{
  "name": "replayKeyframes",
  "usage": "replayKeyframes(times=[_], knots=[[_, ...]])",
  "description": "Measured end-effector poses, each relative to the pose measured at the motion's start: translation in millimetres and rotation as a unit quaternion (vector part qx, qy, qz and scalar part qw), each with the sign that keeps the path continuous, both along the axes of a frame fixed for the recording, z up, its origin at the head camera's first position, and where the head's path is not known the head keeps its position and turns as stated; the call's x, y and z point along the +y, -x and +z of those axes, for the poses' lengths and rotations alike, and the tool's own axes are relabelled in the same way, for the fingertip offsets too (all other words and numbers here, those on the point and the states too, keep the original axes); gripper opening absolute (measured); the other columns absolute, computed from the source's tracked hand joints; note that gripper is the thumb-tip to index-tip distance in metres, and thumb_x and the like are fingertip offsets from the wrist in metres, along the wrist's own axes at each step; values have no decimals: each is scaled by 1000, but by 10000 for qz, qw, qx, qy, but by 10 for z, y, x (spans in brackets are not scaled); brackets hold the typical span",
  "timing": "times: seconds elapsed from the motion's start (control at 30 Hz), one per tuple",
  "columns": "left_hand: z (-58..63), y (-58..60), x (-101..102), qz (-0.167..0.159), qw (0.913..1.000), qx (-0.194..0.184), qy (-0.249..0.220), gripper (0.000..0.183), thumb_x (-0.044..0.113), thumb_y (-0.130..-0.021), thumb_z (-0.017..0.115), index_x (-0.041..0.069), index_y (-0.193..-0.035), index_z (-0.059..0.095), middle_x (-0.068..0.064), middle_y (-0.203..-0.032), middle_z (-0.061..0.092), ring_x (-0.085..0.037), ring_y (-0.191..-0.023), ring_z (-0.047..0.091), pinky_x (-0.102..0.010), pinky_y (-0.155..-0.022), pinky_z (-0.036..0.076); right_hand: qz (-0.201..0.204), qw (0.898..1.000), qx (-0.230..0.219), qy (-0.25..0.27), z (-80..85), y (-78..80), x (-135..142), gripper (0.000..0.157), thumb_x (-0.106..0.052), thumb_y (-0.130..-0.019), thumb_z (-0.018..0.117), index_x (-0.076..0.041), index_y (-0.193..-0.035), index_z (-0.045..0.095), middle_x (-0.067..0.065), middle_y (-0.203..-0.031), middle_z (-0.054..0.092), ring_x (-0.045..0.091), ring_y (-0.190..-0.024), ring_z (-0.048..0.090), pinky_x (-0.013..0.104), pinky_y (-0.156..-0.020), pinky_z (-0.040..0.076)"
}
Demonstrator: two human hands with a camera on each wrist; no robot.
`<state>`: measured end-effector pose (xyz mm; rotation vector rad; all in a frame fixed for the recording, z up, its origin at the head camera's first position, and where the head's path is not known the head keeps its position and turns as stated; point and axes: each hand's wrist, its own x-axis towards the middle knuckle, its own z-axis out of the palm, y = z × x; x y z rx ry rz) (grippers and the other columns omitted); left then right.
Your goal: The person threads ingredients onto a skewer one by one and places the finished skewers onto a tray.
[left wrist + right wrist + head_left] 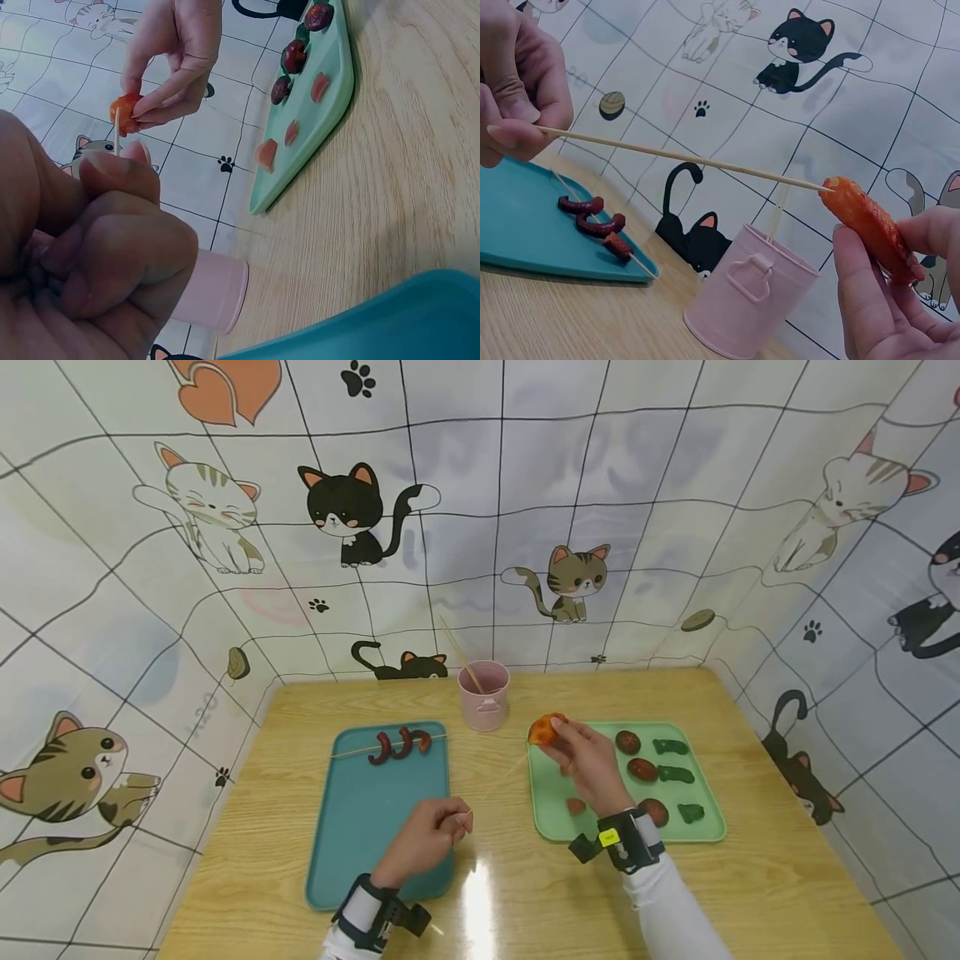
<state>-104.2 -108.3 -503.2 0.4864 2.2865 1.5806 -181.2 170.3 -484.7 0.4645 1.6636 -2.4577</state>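
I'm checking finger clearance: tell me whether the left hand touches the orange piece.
Apart. The right wrist view shows it: a bare length of skewer separates the left hand from the orange piece.

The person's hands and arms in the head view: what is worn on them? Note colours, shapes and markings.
The left hand and the right hand show no gloves. Each white sleeve has a black strap around its wrist end, bearing a small, black, boxy device. The right strap also carries a yellow label, its print too small to read.
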Motion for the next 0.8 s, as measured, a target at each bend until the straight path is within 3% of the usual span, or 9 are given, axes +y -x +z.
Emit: replayKeyframes(times=[0.63,0.8], knots=[[-7,-9,19,150,9999,11,-66,29,2,-108,44,3,-89,67,-1,-66,44,-4,-55,35,-21,-56,31,-75,9999,-31,101,-18,2,-32,39,-24,-101,68,0,-129,57,9,-124,62,16,-106,71,30,-95,57],[-22,-5,18,166,9999,44,-11,29,0,-107,43,2,-91,67,0,-66,44,-4,-55,35,-21,-57,32,-33,9999,11,160,-28,-23,-25,45,-25,-98,71,-2,-133,54,7,-126,62,14,-107,72,30,-94,57]])
